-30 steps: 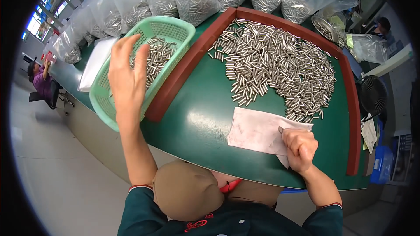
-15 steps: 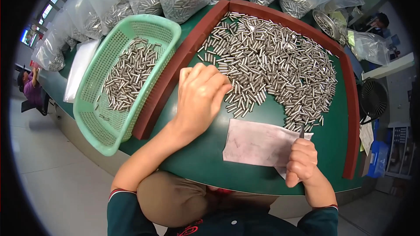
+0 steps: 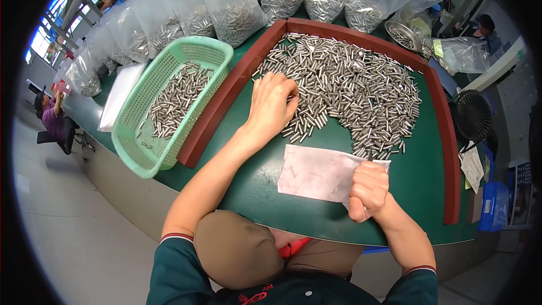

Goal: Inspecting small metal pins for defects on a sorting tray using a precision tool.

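Note:
A large heap of short silvery metal pins (image 3: 350, 79) is spread over the green tabletop (image 3: 254, 178). At its left edge lies my left hand (image 3: 272, 101), its fingers curled in and the thumb near the forefinger; what they hold, if anything, is hidden. My right hand (image 3: 370, 189) makes a fist around a thin dark tool (image 3: 370, 157). Only the tip of that tool shows above the fist, pointing at the lower end of the heap. Beneath the fist lies a smudged, pale pinkish sheet (image 3: 313, 172), flat on the table, cloth or paper.
Dark red rails (image 3: 217, 101) frame the heap on three sides. To the left stands a green perforated basket (image 3: 132, 96) with more pins. Clear bags of pins (image 3: 234, 20) line the back. A metal bowl (image 3: 403, 34) and a black fan (image 3: 473, 114) are on the right.
The head view has tilted, so the scene sits differently in it. My left hand has shifted slightly right along the heap, its fingers curling more. My right fist keeps the dark tool.

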### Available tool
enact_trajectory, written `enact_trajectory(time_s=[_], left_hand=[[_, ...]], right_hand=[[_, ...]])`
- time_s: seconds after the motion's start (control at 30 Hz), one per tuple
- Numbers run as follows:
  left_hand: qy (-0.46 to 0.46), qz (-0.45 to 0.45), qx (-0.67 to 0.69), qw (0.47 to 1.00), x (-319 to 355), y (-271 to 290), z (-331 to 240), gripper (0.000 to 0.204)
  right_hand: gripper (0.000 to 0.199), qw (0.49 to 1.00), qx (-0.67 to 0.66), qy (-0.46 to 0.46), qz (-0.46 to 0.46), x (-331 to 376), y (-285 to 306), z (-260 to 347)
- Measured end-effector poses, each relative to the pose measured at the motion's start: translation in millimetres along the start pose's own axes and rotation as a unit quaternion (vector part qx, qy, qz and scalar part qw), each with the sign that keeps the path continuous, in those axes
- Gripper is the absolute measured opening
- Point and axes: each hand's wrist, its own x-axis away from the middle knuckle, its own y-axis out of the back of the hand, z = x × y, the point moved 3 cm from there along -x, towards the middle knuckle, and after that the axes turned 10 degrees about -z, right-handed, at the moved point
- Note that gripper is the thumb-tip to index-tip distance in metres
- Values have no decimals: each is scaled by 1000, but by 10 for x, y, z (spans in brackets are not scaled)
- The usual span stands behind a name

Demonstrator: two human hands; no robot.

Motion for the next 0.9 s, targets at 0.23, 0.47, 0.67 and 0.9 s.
enact_trajectory(time_s=[0.23,0.47,0.67,0.9], left_hand=[[15,-21,-20,999,20,26,-56,12],[8,-34,-19,999,28,0,16,11],[13,-49,-17,999,90,14,80,11],[324,43,563,759,110,19,-1,14]], right_hand=[[17,1000,-5,-22,-5,-16,8,-52],[18,999,-32,-31,8,-60,-92,-52],[14,998,-55,-35,3,-65,-178,-6],[14,998,-50,-23,0,-20,-178,21]])
